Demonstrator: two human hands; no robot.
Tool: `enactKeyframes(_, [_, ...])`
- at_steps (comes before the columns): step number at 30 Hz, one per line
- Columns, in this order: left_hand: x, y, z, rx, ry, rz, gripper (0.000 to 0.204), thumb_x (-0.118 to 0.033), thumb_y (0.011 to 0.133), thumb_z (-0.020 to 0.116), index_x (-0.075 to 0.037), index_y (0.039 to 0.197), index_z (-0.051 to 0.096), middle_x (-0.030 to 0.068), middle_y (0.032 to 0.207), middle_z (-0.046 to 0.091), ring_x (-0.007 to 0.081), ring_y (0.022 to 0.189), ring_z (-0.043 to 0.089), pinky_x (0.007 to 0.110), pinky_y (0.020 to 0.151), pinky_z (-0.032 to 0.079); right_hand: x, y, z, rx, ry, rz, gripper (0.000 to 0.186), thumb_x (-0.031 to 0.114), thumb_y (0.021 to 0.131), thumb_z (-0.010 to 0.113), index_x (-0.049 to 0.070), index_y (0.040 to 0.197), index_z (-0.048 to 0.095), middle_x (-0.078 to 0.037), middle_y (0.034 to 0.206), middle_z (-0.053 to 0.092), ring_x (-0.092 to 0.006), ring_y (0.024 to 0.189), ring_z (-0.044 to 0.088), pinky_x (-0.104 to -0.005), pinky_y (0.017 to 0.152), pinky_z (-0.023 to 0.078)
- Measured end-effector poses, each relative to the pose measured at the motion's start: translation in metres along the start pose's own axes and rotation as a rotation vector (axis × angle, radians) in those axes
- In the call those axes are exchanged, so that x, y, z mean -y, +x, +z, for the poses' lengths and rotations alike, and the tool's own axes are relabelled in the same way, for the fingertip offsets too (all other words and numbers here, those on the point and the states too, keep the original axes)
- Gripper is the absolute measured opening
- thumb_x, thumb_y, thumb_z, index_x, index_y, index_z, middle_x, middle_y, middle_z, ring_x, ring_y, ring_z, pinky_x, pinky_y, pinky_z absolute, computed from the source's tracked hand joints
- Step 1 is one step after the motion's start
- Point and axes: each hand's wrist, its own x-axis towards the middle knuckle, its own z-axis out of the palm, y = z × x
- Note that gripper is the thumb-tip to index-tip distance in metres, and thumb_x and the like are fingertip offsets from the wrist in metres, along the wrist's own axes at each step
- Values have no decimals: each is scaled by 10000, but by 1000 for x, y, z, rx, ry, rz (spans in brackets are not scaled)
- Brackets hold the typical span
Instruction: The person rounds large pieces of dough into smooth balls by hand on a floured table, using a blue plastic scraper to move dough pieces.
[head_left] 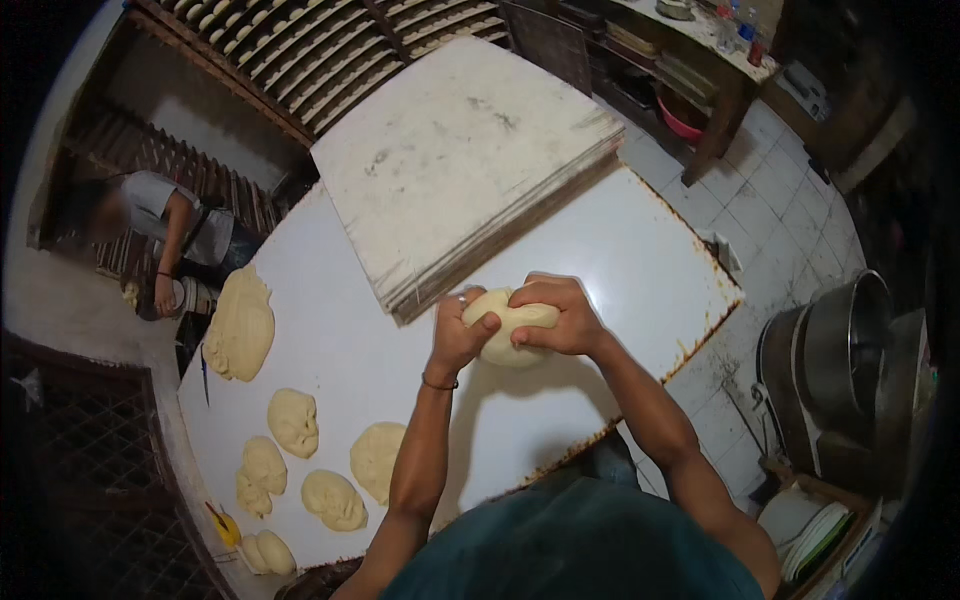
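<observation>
Both of my hands are wrapped round a pale dough ball [510, 335] over the white worktable [530, 420], thumbs pressing into its top. My left hand [462, 330] grips its left side; my right hand [560, 318] grips the right. To the left lie a large slab of dough [238, 325] and several smaller lumps [292, 420]. Just beyond my hands sits a stack of flour-dusted boards [465, 170].
A person [195, 225] leans beside the table's left end. Racks of dough pieces [280, 40] stand behind. At right are a shelved bench [700, 30], tiled floor [760, 220] and large metal pots [830, 370].
</observation>
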Motion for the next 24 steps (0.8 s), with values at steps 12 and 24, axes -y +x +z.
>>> enactKeyframes(12, [30,-241,79,-123,669,-182,333,-303,826,631,29,846,649,168,731,639,275,633,600,368,630,470,49,-212,66,298,-365,547,575,511,787,612,69,1152,573,-212,1010,607,-350,918,595,-414,796,452])
enactKeyframes(24, [73,-21,11,-493,679,-231,514,-317,927,460,23,1309,404,211,1399,308,353,1273,289,452,1042,257,-90,-46,31,-370,-479,555,601,346,900,521,88,1391,292,-241,1430,189,-396,1317,201,-488,1067,218])
